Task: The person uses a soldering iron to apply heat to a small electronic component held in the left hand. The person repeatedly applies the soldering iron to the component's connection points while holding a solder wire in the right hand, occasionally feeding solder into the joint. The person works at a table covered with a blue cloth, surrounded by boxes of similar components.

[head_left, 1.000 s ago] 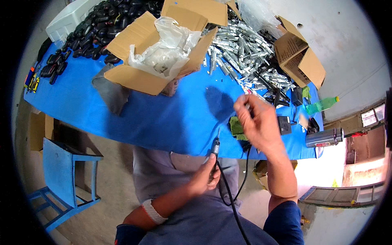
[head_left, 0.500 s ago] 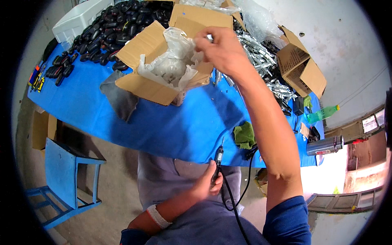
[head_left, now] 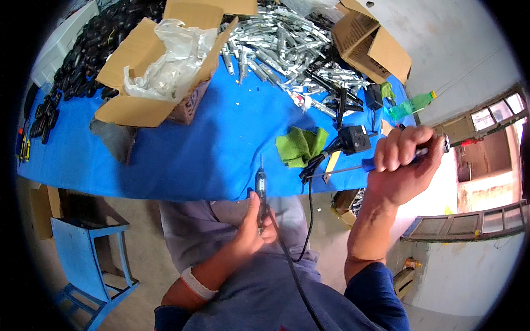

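My left hand (head_left: 253, 229) is closed around a pen-shaped tester (head_left: 261, 185) at the table's front edge. The tester has a part-clear body, a thin metal tip pointing away from me and a black cable trailing down. Off to the right, my raised right hand (head_left: 406, 163) grips a screwdriver (head_left: 345, 169) by its blue handle, its long shaft pointing left. Whether anything small is also in those fingers I cannot tell. Below the shaft's tip runs black cable, beside a black adapter (head_left: 354, 139). A green cloth (head_left: 301, 147) lies between the two hands.
An open cardboard box (head_left: 141, 113) with clear plastic lining stands on the blue-covered table (head_left: 221, 160). Behind are heaps of silvery pen-shaped parts (head_left: 276, 41) and black cases (head_left: 91, 49). Another carton (head_left: 364, 41) and a green bottle (head_left: 413, 106) are right. A blue chair (head_left: 83, 254) stands left.
My right hand has moved from over the cardboard box to the right and now holds the screwdriver. The view has shifted right. My left hand keeps the tester.
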`<control>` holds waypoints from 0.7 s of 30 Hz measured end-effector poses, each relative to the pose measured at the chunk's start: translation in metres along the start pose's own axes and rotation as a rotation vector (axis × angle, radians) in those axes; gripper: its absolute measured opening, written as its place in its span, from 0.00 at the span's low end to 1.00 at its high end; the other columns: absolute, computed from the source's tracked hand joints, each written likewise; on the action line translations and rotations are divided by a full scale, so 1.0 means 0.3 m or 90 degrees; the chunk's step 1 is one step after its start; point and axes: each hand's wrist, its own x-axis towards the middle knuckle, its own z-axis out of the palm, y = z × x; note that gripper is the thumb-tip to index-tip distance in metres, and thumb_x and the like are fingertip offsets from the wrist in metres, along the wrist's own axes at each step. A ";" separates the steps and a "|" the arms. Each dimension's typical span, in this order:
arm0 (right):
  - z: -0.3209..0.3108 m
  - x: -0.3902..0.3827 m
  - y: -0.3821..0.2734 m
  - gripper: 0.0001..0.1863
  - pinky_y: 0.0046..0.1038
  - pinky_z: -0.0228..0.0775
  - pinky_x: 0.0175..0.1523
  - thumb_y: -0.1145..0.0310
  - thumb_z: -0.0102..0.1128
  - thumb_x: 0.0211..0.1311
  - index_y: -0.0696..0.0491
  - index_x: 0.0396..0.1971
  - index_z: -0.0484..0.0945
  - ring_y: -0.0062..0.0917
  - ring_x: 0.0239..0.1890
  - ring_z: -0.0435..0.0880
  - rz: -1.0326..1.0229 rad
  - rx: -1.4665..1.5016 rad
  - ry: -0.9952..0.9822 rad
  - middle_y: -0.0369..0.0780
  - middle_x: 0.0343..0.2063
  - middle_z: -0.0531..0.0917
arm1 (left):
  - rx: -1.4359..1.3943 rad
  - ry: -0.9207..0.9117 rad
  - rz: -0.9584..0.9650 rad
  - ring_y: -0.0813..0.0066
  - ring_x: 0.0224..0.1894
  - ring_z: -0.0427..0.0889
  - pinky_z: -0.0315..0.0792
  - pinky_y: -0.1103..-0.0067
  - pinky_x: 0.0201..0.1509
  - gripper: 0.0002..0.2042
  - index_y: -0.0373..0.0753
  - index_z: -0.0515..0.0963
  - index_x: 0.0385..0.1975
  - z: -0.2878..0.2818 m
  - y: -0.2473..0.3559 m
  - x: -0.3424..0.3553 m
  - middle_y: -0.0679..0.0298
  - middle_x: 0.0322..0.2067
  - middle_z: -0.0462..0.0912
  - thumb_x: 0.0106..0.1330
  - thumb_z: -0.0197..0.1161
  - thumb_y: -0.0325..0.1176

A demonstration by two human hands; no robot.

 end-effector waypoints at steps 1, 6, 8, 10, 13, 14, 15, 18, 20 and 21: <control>-0.017 -0.036 0.010 0.23 0.22 0.52 0.12 0.50 0.35 0.71 0.52 0.26 0.68 0.19 0.09 0.58 0.010 0.024 0.020 0.32 0.11 0.61 | -0.007 -0.003 0.003 0.77 0.11 0.58 0.54 0.80 0.17 0.33 0.47 0.62 0.13 0.001 -0.004 0.000 0.70 0.08 0.60 0.61 0.31 0.72; -0.067 -0.125 0.092 0.24 0.23 0.52 0.12 0.49 0.33 0.71 0.52 0.26 0.68 0.20 0.09 0.57 0.046 0.116 0.066 0.32 0.10 0.61 | -0.022 -0.058 0.006 0.77 0.12 0.57 0.53 0.80 0.18 0.34 0.48 0.62 0.12 -0.008 -0.001 0.005 0.70 0.07 0.59 0.59 0.32 0.74; -0.064 -0.153 0.127 0.23 0.24 0.54 0.13 0.49 0.33 0.71 0.51 0.25 0.67 0.20 0.09 0.58 0.067 0.081 0.095 0.33 0.10 0.61 | -0.025 -0.055 0.011 0.78 0.12 0.58 0.53 0.80 0.18 0.34 0.48 0.63 0.12 -0.013 -0.004 0.009 0.70 0.07 0.60 0.60 0.31 0.73; -0.063 -0.171 0.155 0.23 0.24 0.55 0.14 0.48 0.35 0.70 0.51 0.24 0.66 0.21 0.10 0.59 0.076 0.056 0.092 0.33 0.10 0.61 | -0.017 -0.051 0.022 0.78 0.12 0.59 0.54 0.81 0.17 0.34 0.48 0.64 0.12 -0.011 0.000 0.006 0.71 0.07 0.61 0.61 0.31 0.73; -0.066 -0.183 0.177 0.22 0.24 0.55 0.14 0.48 0.36 0.69 0.51 0.24 0.66 0.21 0.10 0.59 0.078 0.042 0.091 0.34 0.10 0.62 | -0.017 -0.046 0.026 0.78 0.11 0.59 0.55 0.81 0.17 0.34 0.48 0.64 0.12 -0.009 0.004 0.006 0.71 0.07 0.62 0.61 0.31 0.72; -0.064 -0.185 0.179 0.22 0.24 0.55 0.14 0.48 0.36 0.69 0.51 0.24 0.66 0.21 0.10 0.59 0.079 0.046 0.097 0.34 0.10 0.62 | -0.018 -0.038 0.026 0.78 0.11 0.59 0.55 0.81 0.17 0.34 0.48 0.64 0.12 -0.008 0.004 0.007 0.71 0.07 0.62 0.61 0.31 0.72; -0.061 -0.186 0.181 0.22 0.24 0.55 0.14 0.49 0.36 0.69 0.51 0.24 0.66 0.21 0.09 0.59 0.080 0.051 0.104 0.34 0.10 0.62 | -0.019 -0.029 0.026 0.78 0.11 0.59 0.55 0.81 0.17 0.34 0.48 0.64 0.12 -0.007 0.004 0.009 0.71 0.07 0.61 0.61 0.31 0.72; -0.060 -0.190 0.181 0.22 0.24 0.55 0.14 0.49 0.36 0.70 0.51 0.24 0.66 0.21 0.09 0.59 0.085 0.071 0.111 0.34 0.10 0.62 | -0.024 -0.029 0.030 0.78 0.11 0.59 0.55 0.80 0.16 0.34 0.47 0.64 0.12 -0.010 0.002 0.013 0.70 0.07 0.61 0.61 0.32 0.72; -0.056 -0.195 0.180 0.23 0.24 0.54 0.13 0.49 0.35 0.70 0.52 0.24 0.66 0.21 0.09 0.59 0.083 0.072 0.109 0.34 0.10 0.62 | -0.029 -0.032 0.031 0.78 0.11 0.59 0.55 0.80 0.16 0.34 0.47 0.64 0.12 -0.012 0.000 0.015 0.70 0.07 0.61 0.61 0.32 0.72; -0.052 -0.198 0.181 0.23 0.24 0.54 0.13 0.49 0.35 0.70 0.52 0.24 0.65 0.21 0.09 0.59 0.079 0.065 0.106 0.34 0.10 0.61 | -0.033 -0.032 0.030 0.78 0.11 0.59 0.55 0.80 0.16 0.34 0.47 0.64 0.12 -0.011 0.000 0.016 0.70 0.07 0.60 0.61 0.32 0.72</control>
